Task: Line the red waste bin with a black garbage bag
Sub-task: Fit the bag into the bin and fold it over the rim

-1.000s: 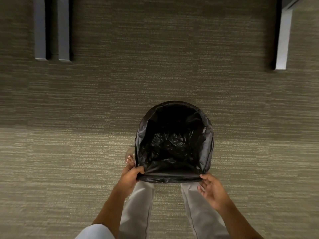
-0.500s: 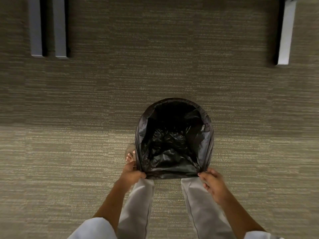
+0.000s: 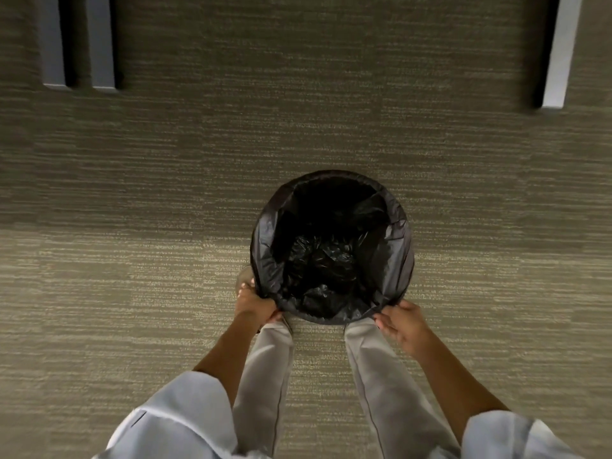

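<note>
A black garbage bag (image 3: 394, 256) lies inside a round bin on the carpet, its mouth folded over the whole rim. The bag covers the bin, so none of the red wall shows. The bag's bottom is crumpled deep inside. My left hand (image 3: 253, 304) grips the bag's edge at the near left of the rim. My right hand (image 3: 402, 321) pinches the bag's edge at the near right of the rim. Both hands sit below the rim, on the outside.
My legs in light trousers (image 3: 265, 376) stand just behind the bin, one sandalled foot to its left. Two grey furniture legs (image 3: 99, 44) stand at the far left and a white one (image 3: 559, 51) at the far right. Carpet surrounds the bin.
The bag's near edge went from a straight stretched line to a round fit over the rim. Both hands moved down and outward along the rim.
</note>
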The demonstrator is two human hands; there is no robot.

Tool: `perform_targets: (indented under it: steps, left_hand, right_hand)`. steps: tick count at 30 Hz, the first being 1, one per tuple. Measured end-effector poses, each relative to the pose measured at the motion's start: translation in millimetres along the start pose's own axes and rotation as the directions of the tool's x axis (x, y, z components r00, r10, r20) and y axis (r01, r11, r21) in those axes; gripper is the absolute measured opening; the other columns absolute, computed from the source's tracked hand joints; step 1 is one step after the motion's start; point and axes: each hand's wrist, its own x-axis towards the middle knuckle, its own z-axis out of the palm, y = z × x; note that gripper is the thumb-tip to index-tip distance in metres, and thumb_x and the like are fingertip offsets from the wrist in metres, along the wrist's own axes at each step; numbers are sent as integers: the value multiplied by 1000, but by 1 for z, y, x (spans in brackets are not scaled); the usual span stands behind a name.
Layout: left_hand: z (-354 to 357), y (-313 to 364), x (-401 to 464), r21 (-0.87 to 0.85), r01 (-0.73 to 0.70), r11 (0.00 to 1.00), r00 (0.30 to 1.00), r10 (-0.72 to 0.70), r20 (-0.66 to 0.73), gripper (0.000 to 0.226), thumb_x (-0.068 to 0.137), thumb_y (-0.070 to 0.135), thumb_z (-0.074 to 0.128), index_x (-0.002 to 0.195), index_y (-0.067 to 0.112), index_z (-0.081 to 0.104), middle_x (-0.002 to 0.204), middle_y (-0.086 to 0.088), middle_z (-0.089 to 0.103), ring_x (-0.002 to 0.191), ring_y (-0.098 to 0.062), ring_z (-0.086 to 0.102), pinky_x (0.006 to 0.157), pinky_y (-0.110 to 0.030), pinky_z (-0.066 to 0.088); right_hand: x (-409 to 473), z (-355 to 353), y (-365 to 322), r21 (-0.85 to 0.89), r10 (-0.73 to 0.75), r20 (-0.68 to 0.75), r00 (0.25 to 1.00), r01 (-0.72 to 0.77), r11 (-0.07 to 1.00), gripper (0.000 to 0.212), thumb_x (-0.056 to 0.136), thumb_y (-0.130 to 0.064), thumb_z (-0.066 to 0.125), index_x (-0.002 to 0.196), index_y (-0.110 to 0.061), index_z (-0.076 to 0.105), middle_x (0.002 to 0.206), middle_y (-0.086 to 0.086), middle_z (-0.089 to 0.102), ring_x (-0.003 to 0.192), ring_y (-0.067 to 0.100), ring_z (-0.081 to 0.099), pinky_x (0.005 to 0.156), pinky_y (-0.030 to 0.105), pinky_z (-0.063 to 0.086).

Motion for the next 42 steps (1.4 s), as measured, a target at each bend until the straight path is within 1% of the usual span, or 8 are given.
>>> perform_targets:
  steps: [3,6,9,14,25,31,35,42]
  left_hand:
    - [0,3,-6,-502,113,857,989,-51,136,39,87,-22,43,120,-4,56,122,-32,62,76,-30,65,42,-28,58]
    - [-9,0,-14,-649,99,754,981,36,191,44,83,-17,34,113,3,58,103,-18,61,83,-25,62,52,-30,60]
    - [-19,-5,-16,-740,87,667,973,103,207,18,81,8,41,78,15,58,75,-4,48,66,-19,50,57,-34,58]
    - [-23,10,-13,-683,26,730,969,149,197,42,99,44,45,79,23,76,78,-4,61,74,-21,55,72,-39,50]
    - [-17,32,4,-729,199,655,977,-75,199,23,98,9,44,98,5,66,91,-13,72,79,-23,68,55,-29,60]
    - [-16,36,-2,-716,44,697,999,-13,49,33,98,-7,30,90,7,59,88,-14,69,63,-21,72,47,-25,57]
    - [-19,40,-11,-790,22,613,998,27,49,31,95,-3,28,88,4,57,87,-15,66,71,-24,68,47,-25,56]
    - [-20,43,-12,-762,-47,646,990,131,51,31,101,24,44,102,3,66,88,-11,75,81,-25,72,53,-27,58]
  right_hand:
    - [2,-2,-3,271,45,37,998,-54,961,16,98,8,46,100,-2,58,95,17,67,83,24,66,79,35,55]
    - [0,-9,-6,418,35,95,995,-72,906,19,99,-1,41,103,-5,60,104,14,67,95,25,66,78,35,54]
    - [3,-14,-9,501,0,102,995,-51,864,30,103,-19,43,127,-5,53,123,15,60,115,31,59,99,43,50]
    - [9,-9,-24,356,-12,43,999,-4,935,33,102,-22,51,131,-5,57,121,15,68,113,31,64,103,48,50]
    - [13,-8,-48,132,-130,-53,990,136,982,35,98,4,37,116,-5,65,110,13,71,96,26,69,77,42,57]
    - [9,-5,-49,218,-210,-107,972,229,949,24,96,-14,46,88,-11,68,91,6,70,97,29,62,84,48,50]
    - [13,-3,-47,279,-162,-108,981,186,942,25,100,-14,48,107,0,68,112,18,72,98,31,60,109,64,37]
    - [6,1,-55,340,-179,-41,983,182,923,36,104,-23,44,126,-1,62,123,16,69,105,26,69,98,45,54]
